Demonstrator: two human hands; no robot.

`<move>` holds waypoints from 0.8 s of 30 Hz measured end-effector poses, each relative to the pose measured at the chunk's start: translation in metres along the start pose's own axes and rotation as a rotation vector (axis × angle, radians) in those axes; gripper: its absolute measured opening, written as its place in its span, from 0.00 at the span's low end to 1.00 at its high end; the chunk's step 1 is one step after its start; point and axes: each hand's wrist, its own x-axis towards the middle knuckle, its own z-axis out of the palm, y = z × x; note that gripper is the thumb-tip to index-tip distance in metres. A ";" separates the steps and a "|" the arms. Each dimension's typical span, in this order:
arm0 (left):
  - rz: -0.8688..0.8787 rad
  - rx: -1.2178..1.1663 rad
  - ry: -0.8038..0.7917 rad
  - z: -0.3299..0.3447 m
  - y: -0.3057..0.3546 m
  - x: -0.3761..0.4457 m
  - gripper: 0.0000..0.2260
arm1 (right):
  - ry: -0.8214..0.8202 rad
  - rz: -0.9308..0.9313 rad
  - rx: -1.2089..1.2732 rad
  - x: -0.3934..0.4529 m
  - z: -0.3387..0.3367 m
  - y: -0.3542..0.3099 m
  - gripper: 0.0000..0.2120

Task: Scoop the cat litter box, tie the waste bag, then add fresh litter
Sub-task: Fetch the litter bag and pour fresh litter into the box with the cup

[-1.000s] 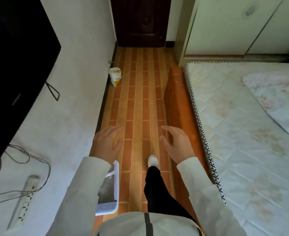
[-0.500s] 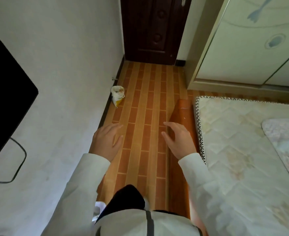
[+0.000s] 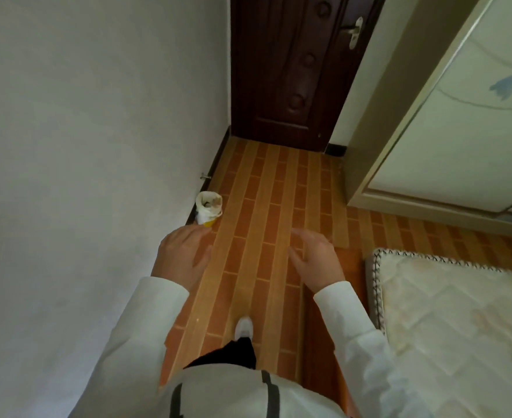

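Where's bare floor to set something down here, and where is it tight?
Free: the tiled strip from the dark door back toward the shoe, between wall and wardrobe. Also the tiles between wardrobe base and mattress. Tight: the left baseboard by the open bag, just ahead of the left hand. Right hand is empty.
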 end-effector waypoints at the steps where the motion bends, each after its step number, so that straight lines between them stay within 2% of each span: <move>1: -0.016 0.009 0.000 0.002 -0.006 0.025 0.19 | 0.001 -0.003 -0.005 0.028 -0.001 -0.003 0.20; 6: -0.050 0.030 -0.009 0.009 -0.031 0.133 0.22 | 0.011 -0.054 -0.007 0.147 -0.006 -0.017 0.19; 11: -0.095 0.060 -0.035 0.016 -0.065 0.201 0.21 | -0.042 -0.061 0.010 0.231 0.002 -0.024 0.19; 17: -0.138 0.111 0.078 0.036 -0.105 0.268 0.20 | -0.131 -0.127 -0.006 0.333 0.022 -0.022 0.18; 24: -0.362 0.119 0.113 0.074 -0.151 0.350 0.19 | -0.270 -0.287 -0.020 0.489 0.049 -0.024 0.18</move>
